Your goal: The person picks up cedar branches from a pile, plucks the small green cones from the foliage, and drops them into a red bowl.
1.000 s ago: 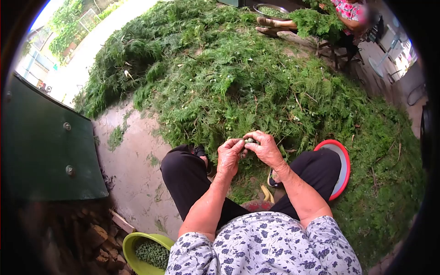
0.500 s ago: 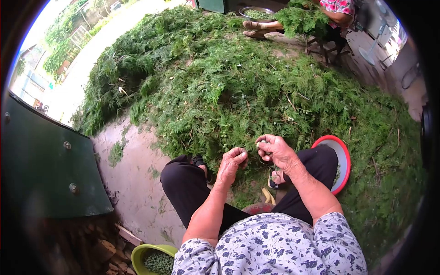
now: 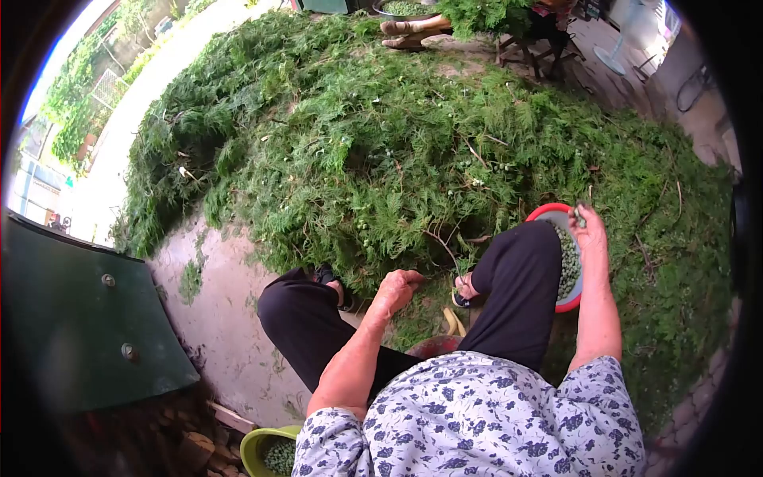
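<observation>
My right hand (image 3: 589,233) is raised over the far right side of a red-rimmed basin (image 3: 569,304). Its fingers are closed around a few small green cones (image 3: 581,218). Many more green cones (image 3: 569,266) lie inside the basin, which is partly hidden behind my right knee. My left hand (image 3: 396,292) hovers between my knees, near the edge of a heap of leafy conifer branches (image 3: 381,175). Its fingers are curled together, and what they hold, if anything, does not show. A bare twig (image 3: 445,248) sticks out of the heap beyond it.
A yellow-green bucket (image 3: 253,451) with green cones stands at lower left, beside firewood (image 3: 196,449). A dark green metal panel (image 3: 87,318) fills the left. At the back, another person's legs (image 3: 417,30) extend near a metal bowl (image 3: 405,11) of cones. A fan (image 3: 610,60) stands behind.
My right hand has swung right, from beside my left hand to above the basin, with green cones in its fingers. My left hand stays between my knees. The view has shifted slightly.
</observation>
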Motion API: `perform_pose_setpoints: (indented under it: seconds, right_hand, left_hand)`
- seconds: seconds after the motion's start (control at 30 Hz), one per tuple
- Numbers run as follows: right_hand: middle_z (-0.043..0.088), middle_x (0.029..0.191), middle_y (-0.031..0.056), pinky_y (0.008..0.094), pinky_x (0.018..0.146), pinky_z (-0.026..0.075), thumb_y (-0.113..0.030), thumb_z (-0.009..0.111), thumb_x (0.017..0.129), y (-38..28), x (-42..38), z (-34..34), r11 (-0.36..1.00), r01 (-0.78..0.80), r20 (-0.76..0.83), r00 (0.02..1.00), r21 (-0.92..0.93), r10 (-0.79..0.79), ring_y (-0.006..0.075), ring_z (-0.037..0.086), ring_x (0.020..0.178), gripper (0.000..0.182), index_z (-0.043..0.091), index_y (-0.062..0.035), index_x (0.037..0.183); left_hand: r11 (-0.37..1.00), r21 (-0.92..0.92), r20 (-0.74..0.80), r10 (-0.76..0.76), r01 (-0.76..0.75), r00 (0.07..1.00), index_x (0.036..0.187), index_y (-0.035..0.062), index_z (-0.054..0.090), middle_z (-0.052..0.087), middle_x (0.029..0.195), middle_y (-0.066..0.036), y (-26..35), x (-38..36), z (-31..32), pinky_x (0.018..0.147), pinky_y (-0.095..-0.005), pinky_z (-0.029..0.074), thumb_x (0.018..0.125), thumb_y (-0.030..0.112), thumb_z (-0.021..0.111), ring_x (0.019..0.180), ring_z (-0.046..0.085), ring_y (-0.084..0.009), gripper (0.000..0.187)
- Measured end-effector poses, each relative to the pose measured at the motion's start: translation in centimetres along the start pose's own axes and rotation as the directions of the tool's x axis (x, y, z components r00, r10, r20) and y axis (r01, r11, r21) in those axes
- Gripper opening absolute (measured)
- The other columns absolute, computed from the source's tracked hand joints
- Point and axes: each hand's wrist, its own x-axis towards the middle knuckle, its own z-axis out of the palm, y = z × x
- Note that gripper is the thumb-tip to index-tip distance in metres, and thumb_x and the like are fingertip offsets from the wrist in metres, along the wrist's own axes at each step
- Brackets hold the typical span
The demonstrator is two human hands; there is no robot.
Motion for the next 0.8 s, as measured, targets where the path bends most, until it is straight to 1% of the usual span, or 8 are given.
perform_pose_setpoints:
  seconds: [0.1, 0.2, 0.37, 0.5, 0.57, 0.63, 0.7, 0.8]
  right_hand:
    - [0.057, 0.087, 0.0110, 0.0316, 0.059, 0.050, -0.015, 0.057, 0.085, 2.9, 0.6, -4.6, 0.991, -0.126, -0.215, 0.967, 0.047, 0.133, 0.0219, 0.057, 0.079, 0.018, 0.053, -0.0058, 0.099]
    - [0.051, 0.107, 0.0133, 0.0387, 0.067, 0.052, -0.018, 0.056, 0.085, 4.7, -1.9, -5.6, 0.985, 0.089, -0.307, 0.951, 0.151, -0.039, 0.0268, 0.051, 0.097, 0.025, 0.052, -0.0065, 0.107]
    - [0.030, 0.133, 0.0163, 0.0460, 0.078, 0.051, -0.026, 0.055, 0.085, 5.6, -1.5, -7.8, 0.997, 0.057, -0.468, 0.880, -0.056, -0.077, 0.0332, 0.036, 0.114, 0.048, 0.040, -0.0003, 0.123]
    - [0.040, 0.120, 0.0157, 0.0505, 0.079, 0.049, -0.022, 0.052, 0.085, 6.2, 0.8, -9.4, 0.989, 0.144, -0.452, 0.885, 0.039, -0.111, 0.0360, 0.039, 0.108, 0.040, 0.044, -0.0043, 0.120]
    - [0.043, 0.110, 0.0181, 0.0432, 0.078, 0.050, -0.018, 0.052, 0.084, 5.7, 2.3, -8.3, 0.979, 0.149, -0.456, 0.887, 0.142, -0.069, 0.0329, 0.045, 0.098, 0.031, 0.046, -0.0007, 0.109]
    - [0.045, 0.104, 0.0175, 0.0396, 0.074, 0.051, -0.017, 0.053, 0.086, 5.3, 3.3, -7.0, 0.972, 0.202, -0.339, 0.928, 0.116, -0.152, 0.0290, 0.048, 0.094, 0.029, 0.045, 0.0015, 0.106]
    - [0.050, 0.092, 0.0110, 0.0360, 0.070, 0.052, -0.017, 0.056, 0.085, 5.0, 8.0, -6.5, 0.980, 0.144, -0.334, 0.938, 0.135, -0.092, 0.0235, 0.055, 0.081, 0.025, 0.046, -0.0002, 0.101]
    - [0.055, 0.091, 0.0066, 0.0335, 0.070, 0.053, -0.010, 0.058, 0.083, 3.3, 5.9, -0.9, 0.960, 0.223, -0.236, 0.955, 0.168, -0.181, 0.0195, 0.057, 0.079, 0.023, 0.053, -0.0021, 0.104]
  left_hand:
    - [0.995, 0.006, 0.060, -0.101, 0.101, 0.993, 0.091, 0.0022, 0.064, 0.065, 0.076, -0.013, 1.5, -0.4, -0.6, 0.067, -0.0303, 0.047, 0.074, 0.012, 0.061, 0.071, 0.062, -0.0204, 0.020]
    - [0.990, 0.050, 0.044, -0.132, 0.130, 0.990, 0.090, 0.0016, 0.064, 0.064, 0.075, -0.014, 2.9, -0.9, -1.2, 0.065, -0.0313, 0.047, 0.074, 0.016, 0.063, 0.070, 0.062, -0.0233, 0.021]
    - [0.987, 0.120, -0.030, -0.107, 0.110, 0.994, 0.089, 0.0016, 0.064, 0.063, 0.073, -0.015, 1.7, -1.3, -0.8, 0.066, -0.0327, 0.048, 0.073, 0.015, 0.062, 0.070, 0.062, -0.0253, 0.021]
    - [0.997, 0.070, -0.040, 0.042, -0.040, 0.998, 0.091, 0.0027, 0.064, 0.063, 0.079, -0.015, 0.4, -1.2, -0.4, 0.068, -0.0319, 0.048, 0.072, 0.010, 0.059, 0.075, 0.062, -0.0251, 0.021]
    - [0.999, -0.021, -0.094, 0.022, -0.024, 0.995, 0.085, 0.0023, 0.063, 0.060, 0.078, -0.017, 0.6, -1.4, -0.1, 0.068, -0.0377, 0.047, 0.071, 0.015, 0.058, 0.077, 0.059, -0.0326, 0.020]
    - [0.996, 0.090, -0.187, 0.028, -0.011, 0.982, 0.081, 0.0023, 0.062, 0.060, 0.074, -0.016, 0.4, -1.3, 0.2, 0.065, -0.0382, 0.047, 0.074, 0.020, 0.059, 0.073, 0.059, -0.0320, 0.019]
    - [0.984, 0.068, -0.128, -0.158, 0.167, 0.979, 0.088, 0.0019, 0.064, 0.060, 0.068, -0.014, 2.8, -1.5, -1.6, 0.061, -0.0338, 0.047, 0.077, 0.020, 0.058, 0.065, 0.061, -0.0246, 0.021]
    - [0.997, -0.065, -0.230, -0.051, 0.037, 0.972, 0.086, 0.0010, 0.063, 0.060, 0.065, -0.012, 2.8, -1.8, -2.2, 0.059, -0.0331, 0.047, 0.076, 0.017, 0.059, 0.061, 0.060, -0.0230, 0.020]
